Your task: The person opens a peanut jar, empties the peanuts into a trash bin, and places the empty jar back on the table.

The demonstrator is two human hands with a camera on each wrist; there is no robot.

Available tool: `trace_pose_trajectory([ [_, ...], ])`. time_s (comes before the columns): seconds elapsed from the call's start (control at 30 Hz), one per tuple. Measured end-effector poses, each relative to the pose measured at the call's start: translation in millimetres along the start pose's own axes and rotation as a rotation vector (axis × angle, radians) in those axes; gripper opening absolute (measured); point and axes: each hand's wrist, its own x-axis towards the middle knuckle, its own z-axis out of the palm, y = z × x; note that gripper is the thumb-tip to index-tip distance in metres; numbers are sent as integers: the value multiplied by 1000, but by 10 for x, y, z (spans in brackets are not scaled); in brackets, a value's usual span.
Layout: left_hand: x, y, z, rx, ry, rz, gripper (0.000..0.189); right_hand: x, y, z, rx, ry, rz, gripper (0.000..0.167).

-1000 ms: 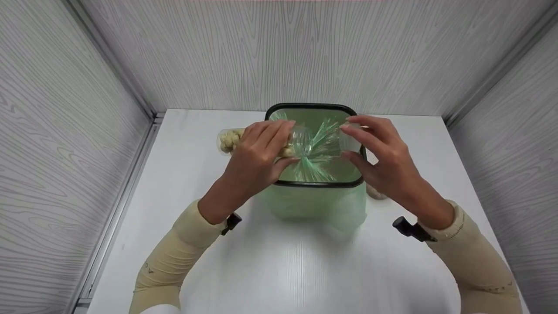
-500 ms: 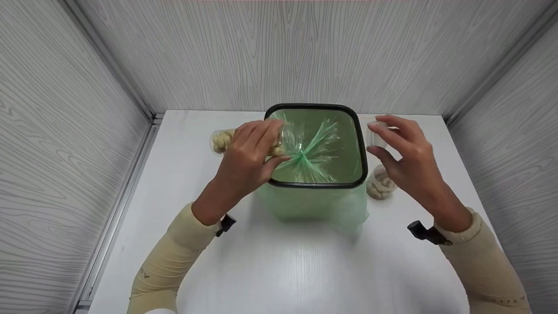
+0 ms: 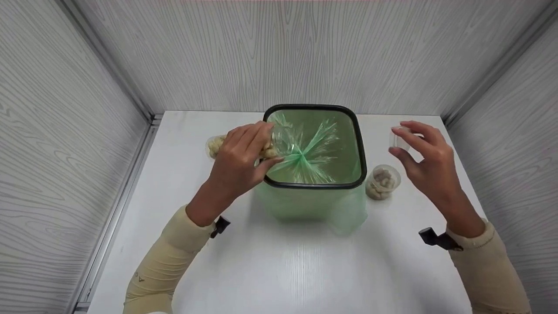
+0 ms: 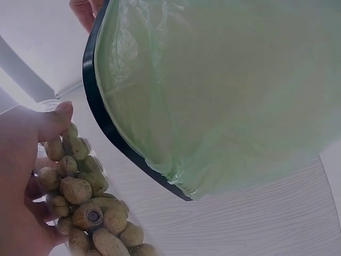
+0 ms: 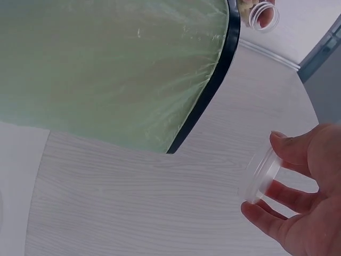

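Observation:
My left hand (image 3: pixel 239 161) grips a clear plastic jar (image 3: pixel 283 141) lying on its side, its mouth over the bin's left rim. Inside are tan, lumpy pieces (image 4: pixel 77 192) that look like unshelled nuts. The jar's threaded mouth (image 5: pixel 264 17) is uncovered in the right wrist view. A bin (image 3: pixel 311 186) with a black rim and green bag liner stands at centre. Right of it, my right hand (image 3: pixel 429 157) pinches a clear plastic lid (image 5: pixel 261 173) between thumb and fingers, above the table. The lid's far side is hard to make out.
A second clear jar (image 3: pixel 382 182) with similar pale pieces stands upright on the white table (image 3: pixel 287 270), close to the bin's right side. Grey wood-grain walls (image 3: pixel 279 56) enclose the table at the back and both sides.
My right hand has moved from over the bin to the right, carrying the lid, uncovering the second jar. My left hand has shifted slightly left with its jar.

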Motion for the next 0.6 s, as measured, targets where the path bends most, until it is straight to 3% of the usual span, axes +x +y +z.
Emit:
trace_pose_trajectory([
  [0.6,-150,-108,-29,4,47,-10,65,-300,484,-113,-57,-6,156,29],
])
